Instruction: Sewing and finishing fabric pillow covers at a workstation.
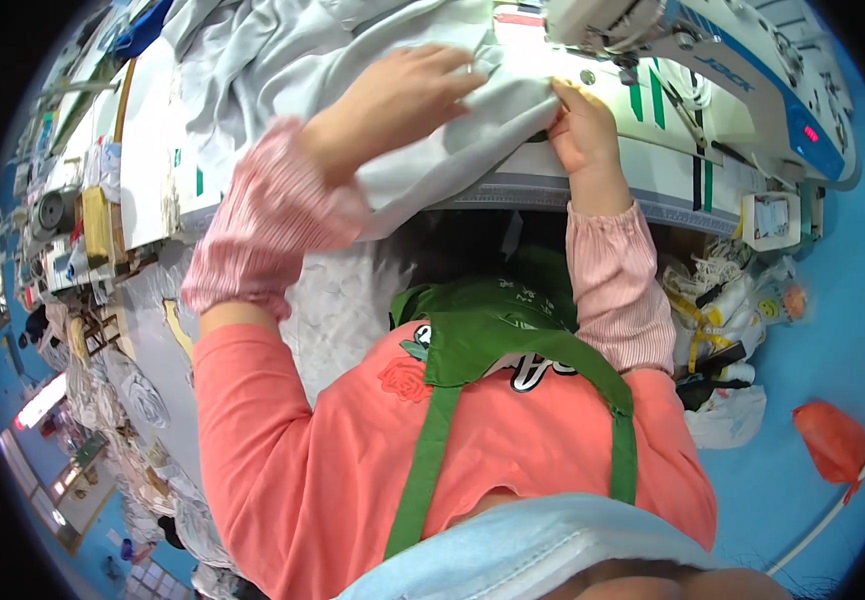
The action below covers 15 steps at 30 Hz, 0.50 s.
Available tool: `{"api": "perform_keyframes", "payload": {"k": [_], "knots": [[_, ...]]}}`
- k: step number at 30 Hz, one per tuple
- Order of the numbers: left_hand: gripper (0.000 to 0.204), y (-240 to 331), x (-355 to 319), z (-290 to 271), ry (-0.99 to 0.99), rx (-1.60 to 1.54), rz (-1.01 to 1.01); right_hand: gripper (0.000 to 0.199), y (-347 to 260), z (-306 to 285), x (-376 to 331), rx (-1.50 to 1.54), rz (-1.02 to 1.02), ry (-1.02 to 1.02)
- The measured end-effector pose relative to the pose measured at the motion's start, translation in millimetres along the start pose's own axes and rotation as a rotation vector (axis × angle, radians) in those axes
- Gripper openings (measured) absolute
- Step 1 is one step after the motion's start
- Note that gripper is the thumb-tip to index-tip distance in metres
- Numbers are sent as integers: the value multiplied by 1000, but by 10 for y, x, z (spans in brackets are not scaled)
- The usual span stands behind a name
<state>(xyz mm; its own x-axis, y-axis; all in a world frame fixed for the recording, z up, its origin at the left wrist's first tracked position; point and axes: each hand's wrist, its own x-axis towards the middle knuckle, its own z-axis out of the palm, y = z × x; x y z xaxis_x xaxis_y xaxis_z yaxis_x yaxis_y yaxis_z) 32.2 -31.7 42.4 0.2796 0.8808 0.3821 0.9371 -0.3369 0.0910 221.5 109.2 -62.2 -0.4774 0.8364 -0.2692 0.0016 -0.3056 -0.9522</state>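
A large piece of light grey fabric (282,70) lies in folds over the white sewing table and hangs past its front edge. At the fabric's right corner, my right hand (584,125) pinches the edge between thumb and fingers, just below the sewing machine's needle area. My left hand (397,105) is over the middle of the cloth with its fingers stretched out; whether they touch the fabric is hard to tell. The white and blue sewing machine (742,85) stands at the upper right, its head (617,35) beyond my right hand.
Along the table's front edge runs a grey measuring strip (652,205). A small white box (770,222) is at the table's right end. Bags and a yellow tape measure (702,335) sit below it. A red bag (830,440) lies on the blue floor. Piled cloth (142,400) lines the left.
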Motion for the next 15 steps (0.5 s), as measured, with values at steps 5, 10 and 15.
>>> {"api": "perform_keyframes", "payload": {"k": [5, 10, 15], "knots": [[36, 766, -1446, -686, 302, -179, -483, 51, -294, 834, -815, 872, 439, -377], [37, 1167, -2304, -50, 752, -20, -892, 42, 82, 1846, -1313, 752, 560, -1021], [49, 616, -2326, 102, 655, -225, -1081, 35, -595, 2705, -1715, 725, 302, -1057]]}}
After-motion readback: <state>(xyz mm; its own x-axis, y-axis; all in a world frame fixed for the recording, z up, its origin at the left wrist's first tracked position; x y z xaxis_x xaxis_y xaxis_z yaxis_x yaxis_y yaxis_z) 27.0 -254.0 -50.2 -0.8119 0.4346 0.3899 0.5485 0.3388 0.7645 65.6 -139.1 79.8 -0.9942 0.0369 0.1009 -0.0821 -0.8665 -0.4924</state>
